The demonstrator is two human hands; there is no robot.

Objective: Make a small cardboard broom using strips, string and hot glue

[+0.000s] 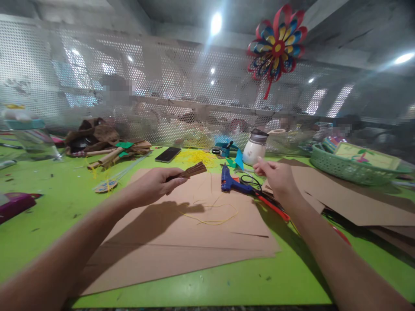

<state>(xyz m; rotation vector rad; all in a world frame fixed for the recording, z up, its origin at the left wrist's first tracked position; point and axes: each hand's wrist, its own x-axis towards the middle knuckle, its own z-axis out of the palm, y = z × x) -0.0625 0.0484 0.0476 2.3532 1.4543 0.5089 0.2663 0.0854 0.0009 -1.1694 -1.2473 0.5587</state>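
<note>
My left hand (157,185) is closed around a bundle of brown paper strips (196,169), whose fringed end points right, above the stacked brown paper sheets (181,263). To the right, my right hand (275,175) is raised with thumb and fingers pinched together; whatever they hold, if anything, is too small to make out. A blue glue gun (231,180) lies between the hands, nearer the right one. Loose yellow string (223,223) curls across the top sheet below them. Scissors with red-orange handles (274,207) lie under the right hand, partly hidden.
Behind the sheets are a phone (167,154), a yellow string pile (197,158) and a white bottle (254,149). Paper rolls (108,159) lie left. More brown sheets (356,194) and a green basket (348,166) sit right. A perforated screen (181,86) stands behind the green table (181,298).
</note>
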